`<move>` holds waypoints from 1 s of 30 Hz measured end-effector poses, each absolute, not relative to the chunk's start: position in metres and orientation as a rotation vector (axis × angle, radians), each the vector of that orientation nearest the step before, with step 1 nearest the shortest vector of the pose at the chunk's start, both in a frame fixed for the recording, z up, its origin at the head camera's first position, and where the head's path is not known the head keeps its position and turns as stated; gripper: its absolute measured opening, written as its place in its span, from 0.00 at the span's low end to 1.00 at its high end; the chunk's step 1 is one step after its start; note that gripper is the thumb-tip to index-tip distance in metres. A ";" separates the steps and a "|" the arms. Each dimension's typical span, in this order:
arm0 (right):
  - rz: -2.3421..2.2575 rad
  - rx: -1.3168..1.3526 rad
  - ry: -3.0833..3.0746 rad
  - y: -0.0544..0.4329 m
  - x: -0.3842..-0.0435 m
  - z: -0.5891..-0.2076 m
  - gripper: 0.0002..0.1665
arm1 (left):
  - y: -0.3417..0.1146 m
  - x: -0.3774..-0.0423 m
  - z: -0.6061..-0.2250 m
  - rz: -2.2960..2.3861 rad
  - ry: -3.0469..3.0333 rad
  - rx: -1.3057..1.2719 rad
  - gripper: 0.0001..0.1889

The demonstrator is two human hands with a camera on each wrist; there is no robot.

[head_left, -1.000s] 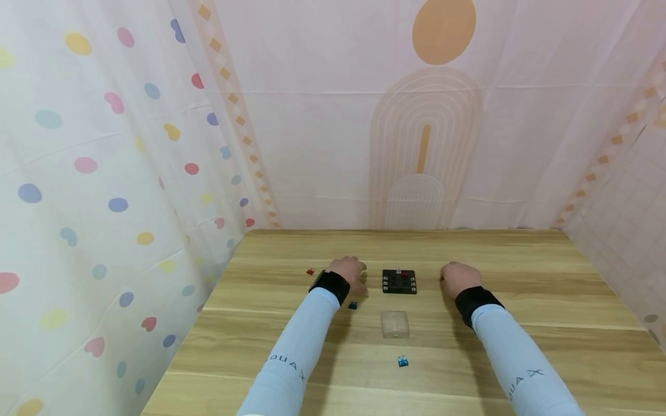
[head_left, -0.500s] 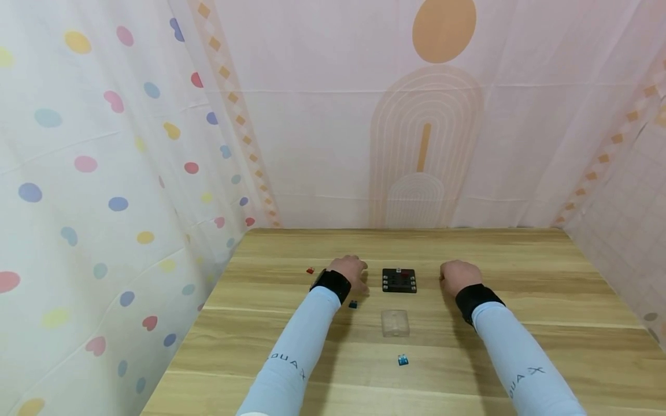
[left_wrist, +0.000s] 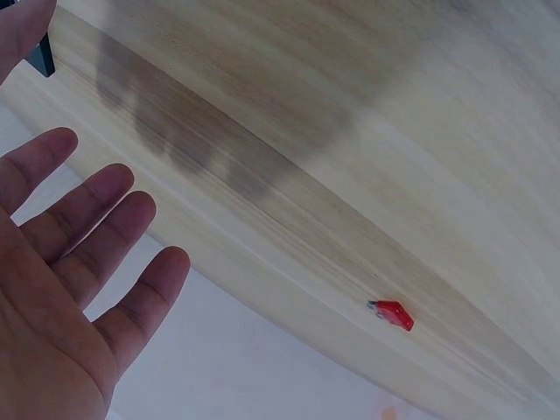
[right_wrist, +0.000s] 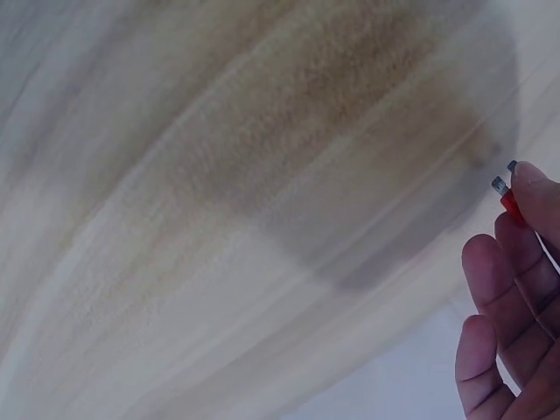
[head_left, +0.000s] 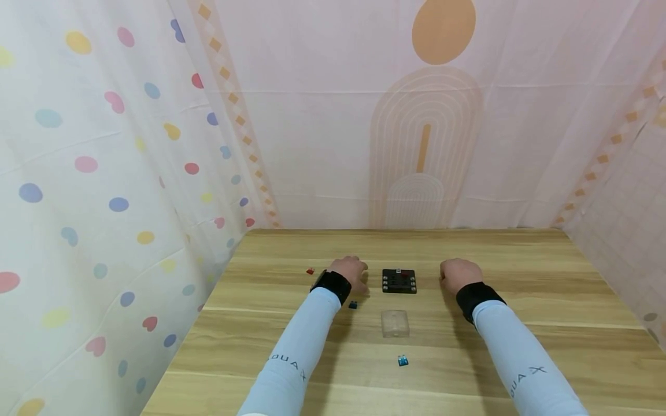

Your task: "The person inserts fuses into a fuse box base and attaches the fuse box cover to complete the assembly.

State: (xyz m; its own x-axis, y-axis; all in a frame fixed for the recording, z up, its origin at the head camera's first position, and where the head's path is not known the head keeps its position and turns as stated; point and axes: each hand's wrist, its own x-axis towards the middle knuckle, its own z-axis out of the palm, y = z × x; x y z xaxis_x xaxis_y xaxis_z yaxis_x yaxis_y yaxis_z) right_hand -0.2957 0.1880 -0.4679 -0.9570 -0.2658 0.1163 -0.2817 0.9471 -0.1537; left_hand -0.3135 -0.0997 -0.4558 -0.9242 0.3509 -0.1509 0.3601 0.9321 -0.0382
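Observation:
In the right wrist view, my right hand (right_wrist: 525, 289) pinches a red blade fuse (right_wrist: 511, 205) between thumb and finger, its metal prongs sticking out. The head view has this hand to the right of the black fuse block (head_left: 399, 282), apart from it; a red fuse (head_left: 404, 275) sits near the block's top. My left hand (left_wrist: 79, 254) is over the table left of the block, fingers spread and holding nothing. Another red blade fuse (left_wrist: 395, 315) lies on the table beyond it. Close to the left wrist is a dark blue fuse (head_left: 353, 305).
A clear plastic cover (head_left: 395, 323) lies in front of the fuse block. Nearer to me is a light blue fuse (head_left: 403, 360). The wooden table (head_left: 520, 248) ends at a patterned curtain (head_left: 322, 144) along the back and left.

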 end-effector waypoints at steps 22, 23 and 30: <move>0.258 0.491 -2.937 0.181 -0.299 -0.459 0.05 | -0.096 -0.312 -0.452 -0.135 2.944 0.549 0.33; 0.260 0.494 -2.934 0.180 -0.299 -0.460 0.06 | -0.096 -0.312 -0.451 -0.134 2.941 0.548 0.33; 0.256 0.493 -2.933 0.179 -0.302 -0.460 0.10 | -0.092 -0.308 -0.447 -0.128 2.942 0.558 0.33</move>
